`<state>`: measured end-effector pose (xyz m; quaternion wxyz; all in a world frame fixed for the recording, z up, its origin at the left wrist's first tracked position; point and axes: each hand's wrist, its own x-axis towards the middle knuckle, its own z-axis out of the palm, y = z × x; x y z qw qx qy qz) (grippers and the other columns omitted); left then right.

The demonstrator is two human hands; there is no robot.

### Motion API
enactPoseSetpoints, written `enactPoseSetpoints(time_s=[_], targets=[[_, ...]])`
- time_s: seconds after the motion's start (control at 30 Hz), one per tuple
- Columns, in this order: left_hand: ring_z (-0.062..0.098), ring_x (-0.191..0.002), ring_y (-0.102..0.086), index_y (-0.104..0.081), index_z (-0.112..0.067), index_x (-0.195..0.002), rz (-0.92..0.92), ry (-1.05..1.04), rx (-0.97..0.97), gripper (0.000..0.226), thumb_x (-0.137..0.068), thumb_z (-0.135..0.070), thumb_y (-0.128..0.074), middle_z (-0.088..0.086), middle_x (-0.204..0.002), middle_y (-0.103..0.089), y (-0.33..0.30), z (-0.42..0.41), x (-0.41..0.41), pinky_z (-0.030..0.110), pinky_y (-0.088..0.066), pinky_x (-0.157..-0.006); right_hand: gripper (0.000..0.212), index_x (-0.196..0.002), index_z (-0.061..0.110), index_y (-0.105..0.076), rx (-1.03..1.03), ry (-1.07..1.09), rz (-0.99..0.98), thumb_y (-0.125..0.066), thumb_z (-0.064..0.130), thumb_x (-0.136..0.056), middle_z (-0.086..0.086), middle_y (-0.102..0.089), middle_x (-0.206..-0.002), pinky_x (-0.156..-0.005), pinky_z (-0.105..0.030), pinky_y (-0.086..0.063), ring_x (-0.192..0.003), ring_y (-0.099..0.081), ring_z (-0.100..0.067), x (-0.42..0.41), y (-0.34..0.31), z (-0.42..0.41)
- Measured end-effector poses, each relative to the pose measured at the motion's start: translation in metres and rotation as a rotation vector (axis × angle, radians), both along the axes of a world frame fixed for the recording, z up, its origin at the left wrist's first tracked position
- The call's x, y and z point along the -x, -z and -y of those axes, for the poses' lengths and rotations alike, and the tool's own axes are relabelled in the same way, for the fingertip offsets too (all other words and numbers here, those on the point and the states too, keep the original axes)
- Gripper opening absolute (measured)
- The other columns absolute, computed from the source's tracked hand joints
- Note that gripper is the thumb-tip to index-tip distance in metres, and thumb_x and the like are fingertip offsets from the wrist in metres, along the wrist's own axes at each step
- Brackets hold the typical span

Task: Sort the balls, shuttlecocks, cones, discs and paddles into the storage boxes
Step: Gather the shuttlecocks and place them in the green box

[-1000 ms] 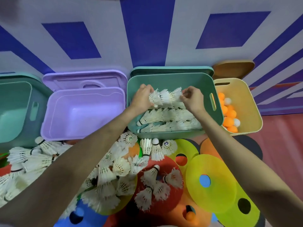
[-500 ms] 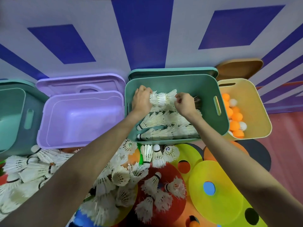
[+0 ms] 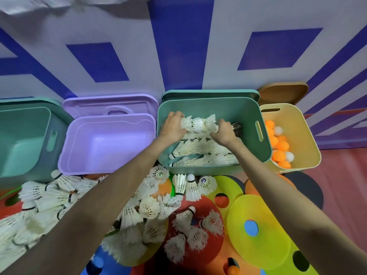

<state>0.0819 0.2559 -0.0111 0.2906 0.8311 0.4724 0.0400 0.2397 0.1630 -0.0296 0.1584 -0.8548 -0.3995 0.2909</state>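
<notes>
A: What lies nearest?
B: Loose shuttlecocks (image 3: 139, 211) on coloured discs (image 3: 258, 237).
A: And farther?
B: Inside the green box (image 3: 264, 143), the left hand (image 3: 172, 126) and right hand (image 3: 224, 132) each grip one end of a shuttlecock row (image 3: 199, 125), its long axis running left-right.

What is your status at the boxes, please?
Both hands, left hand and right hand, grip shuttlecock row inside green box. Nothing in the way.
</notes>
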Motion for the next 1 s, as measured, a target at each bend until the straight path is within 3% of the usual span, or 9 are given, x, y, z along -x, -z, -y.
enactPoseSetpoints(time_s=[0.1,0.27,0.43,0.57,0.73,0.83,0.9,1.0], targets=[[0.025,-0.123,-0.047,-0.048,-0.01,-0.131,0.111,-0.031,-0.07,0.047,-0.087,-0.01,-0.064,0.012,-0.136,-0.045,-0.015,0.01,0.019,0.031,-0.037,-0.1,0.05,-0.131,0.0,-0.041,-0.027,-0.014,0.007,-0.06,0.013,-0.087,-0.021,-0.044,-0.132,-0.089,-0.031,-0.038,-0.116,-0.047,-0.032,0.008,-0.013,0.012],[0.017,-0.105,-0.058,-0.056,-0.011,-0.12,0.341,-0.031,-0.122,0.035,-0.086,-0.009,-0.065,0.006,-0.122,-0.056,-0.037,0.041,0.056,0.036,-0.05,-0.089,0.052,-0.135,0.002,-0.04,-0.214,-0.131,0.029,-0.061,0.013,-0.088,-0.02,-0.045,-0.13,-0.096,-0.034,-0.039,-0.113,-0.053,-0.032,0.038,-0.042,0.048],[0.01,-0.096,-0.057,-0.059,-0.01,-0.118,0.454,0.018,-0.174,0.03,-0.088,-0.005,-0.06,0.003,-0.112,-0.061,-0.047,0.087,0.101,0.028,-0.049,-0.086,0.04,-0.128,0.005,-0.049,-0.504,-0.255,0.054,-0.057,0.01,-0.089,-0.013,-0.05,-0.12,-0.089,-0.04,-0.048,-0.104,-0.056,-0.025,0.073,-0.063,0.096],[0.01,-0.092,-0.058,-0.061,-0.008,-0.116,0.428,-0.015,-0.149,0.028,-0.089,-0.003,-0.06,0.002,-0.108,-0.062,-0.038,0.124,0.136,0.025,-0.05,-0.085,0.031,-0.122,0.006,-0.051,-0.631,-0.443,0.095,-0.055,0.011,-0.092,-0.008,-0.053,-0.113,-0.084,-0.03,-0.047,-0.1,-0.054,-0.018,0.097,-0.069,0.134],[0.013,-0.098,-0.059,-0.059,-0.012,-0.12,0.311,-0.047,-0.088,0.032,-0.088,-0.01,-0.063,0.002,-0.114,-0.062,-0.015,0.161,0.175,0.037,-0.052,-0.087,0.029,-0.119,0.006,-0.054,-0.505,-0.58,0.06,-0.057,0.013,-0.091,-0.009,-0.057,-0.109,-0.086,-0.03,-0.044,-0.099,-0.055,-0.022,0.121,-0.051,0.158],[0.017,-0.105,-0.057,-0.057,-0.01,-0.123,0.278,-0.098,-0.119,0.037,-0.087,-0.016,-0.066,0.005,-0.116,-0.059,-0.004,0.179,0.192,0.036,-0.049,-0.09,0.039,-0.13,0.006,-0.05,-0.317,-0.681,0.044,-0.057,0.018,-0.093,-0.011,-0.058,-0.123,-0.096,-0.035,-0.043,-0.112,-0.054,-0.025,0.14,-0.036,0.162],[0.02,-0.106,-0.056,-0.054,-0.008,-0.124,0.229,-0.129,-0.142,0.047,-0.083,-0.022,-0.073,0.007,-0.115,-0.059,0.001,0.186,0.2,0.034,-0.046,-0.09,0.047,-0.136,0.005,-0.046,-0.203,-0.729,0.048,-0.057,0.019,-0.093,-0.013,-0.053,-0.134,-0.103,-0.032,-0.038,-0.123,-0.049,-0.026,0.154,-0.025,0.159],[0.022,-0.104,-0.055,-0.053,-0.009,-0.123,0.049,-0.135,-0.203,0.065,-0.072,-0.038,-0.082,0.005,-0.112,-0.06,0.006,0.191,0.208,0.037,-0.043,-0.089,0.048,-0.131,0.003,-0.049,-0.087,-0.729,0.072,-0.061,0.025,-0.09,-0.016,-0.054,-0.131,-0.103,-0.037,-0.04,-0.118,-0.052,-0.031,0.173,-0.013,0.152]])
